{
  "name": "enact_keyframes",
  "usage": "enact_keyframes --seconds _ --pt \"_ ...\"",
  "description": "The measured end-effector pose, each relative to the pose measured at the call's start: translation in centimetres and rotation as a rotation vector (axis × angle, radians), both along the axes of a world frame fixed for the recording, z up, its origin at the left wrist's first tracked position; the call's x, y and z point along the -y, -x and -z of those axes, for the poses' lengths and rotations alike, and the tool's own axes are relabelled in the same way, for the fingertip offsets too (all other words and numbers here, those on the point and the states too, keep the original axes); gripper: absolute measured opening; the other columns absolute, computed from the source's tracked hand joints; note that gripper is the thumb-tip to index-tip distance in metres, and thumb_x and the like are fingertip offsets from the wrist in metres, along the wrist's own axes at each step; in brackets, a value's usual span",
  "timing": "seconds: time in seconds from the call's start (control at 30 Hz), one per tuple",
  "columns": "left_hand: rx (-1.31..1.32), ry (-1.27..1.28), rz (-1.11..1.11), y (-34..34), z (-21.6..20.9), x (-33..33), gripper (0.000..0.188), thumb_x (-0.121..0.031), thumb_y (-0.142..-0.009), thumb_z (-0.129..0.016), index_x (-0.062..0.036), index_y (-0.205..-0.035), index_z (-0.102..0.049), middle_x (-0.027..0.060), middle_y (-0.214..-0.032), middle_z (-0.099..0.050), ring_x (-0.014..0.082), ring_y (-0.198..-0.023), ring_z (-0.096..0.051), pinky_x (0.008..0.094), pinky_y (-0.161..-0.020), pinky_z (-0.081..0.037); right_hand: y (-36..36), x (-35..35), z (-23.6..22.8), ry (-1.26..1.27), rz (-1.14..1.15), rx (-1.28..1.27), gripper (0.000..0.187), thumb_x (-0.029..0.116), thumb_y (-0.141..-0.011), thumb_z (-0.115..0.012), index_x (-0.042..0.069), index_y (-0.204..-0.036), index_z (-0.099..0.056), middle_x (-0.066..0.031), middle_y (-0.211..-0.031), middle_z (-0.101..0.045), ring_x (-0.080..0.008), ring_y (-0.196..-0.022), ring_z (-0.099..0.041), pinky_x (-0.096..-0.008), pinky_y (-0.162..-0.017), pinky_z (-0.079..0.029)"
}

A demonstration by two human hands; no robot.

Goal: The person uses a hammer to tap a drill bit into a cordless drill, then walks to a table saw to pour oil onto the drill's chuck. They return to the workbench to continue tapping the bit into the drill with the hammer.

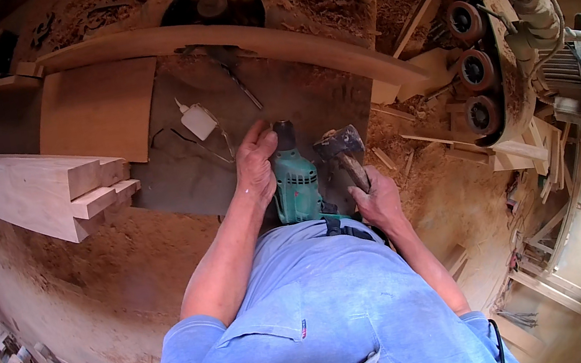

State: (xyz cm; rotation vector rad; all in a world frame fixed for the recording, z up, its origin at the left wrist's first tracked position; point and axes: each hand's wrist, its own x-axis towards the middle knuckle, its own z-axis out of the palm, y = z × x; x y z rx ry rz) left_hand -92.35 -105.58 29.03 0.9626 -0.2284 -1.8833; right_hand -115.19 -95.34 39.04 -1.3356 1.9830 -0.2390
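A green power drill (296,184) is in front of my waist, its black chuck (284,136) pointing away from me. My left hand (256,162) is closed on the drill's front end, with the thumb and fingers at the chuck. In my right hand (378,201) is a hammer, gripped by its wooden handle (356,172). Its dark, worn metal head (339,142) is just right of the chuck, and I cannot tell whether they touch. Beyond the chuck, a long drill bit (242,85) lies on the dark bench top (185,177).
A white squeeze bottle (198,121) and thin wire-like pieces lie left of the drill bit. Pale squared timbers (27,189) are stacked at the left, beside a brown board (95,111). A long curved beam (242,38) spans the far side. A machine with rollers (475,71) stands right.
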Motion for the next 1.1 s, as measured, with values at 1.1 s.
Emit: enact_keyframes --seconds 1.1 --pt "0.145 -0.075 -0.052 0.4 -0.7 -0.4 0.052 -0.013 -0.109 -0.045 0.0095 -0.154 -0.033 0.0202 -0.126 -0.066 0.0276 -0.105 -0.069 0.0364 -0.090 -0.058 -3.5 6.9 -4.9 0.165 -0.336 -0.177 0.024 0.009 -0.084 -0.071 0.006 -0.106 -0.060 -0.0218 -0.094 -0.069 -0.0463 -0.086 -0.067 -0.0527 -0.075 -0.053"
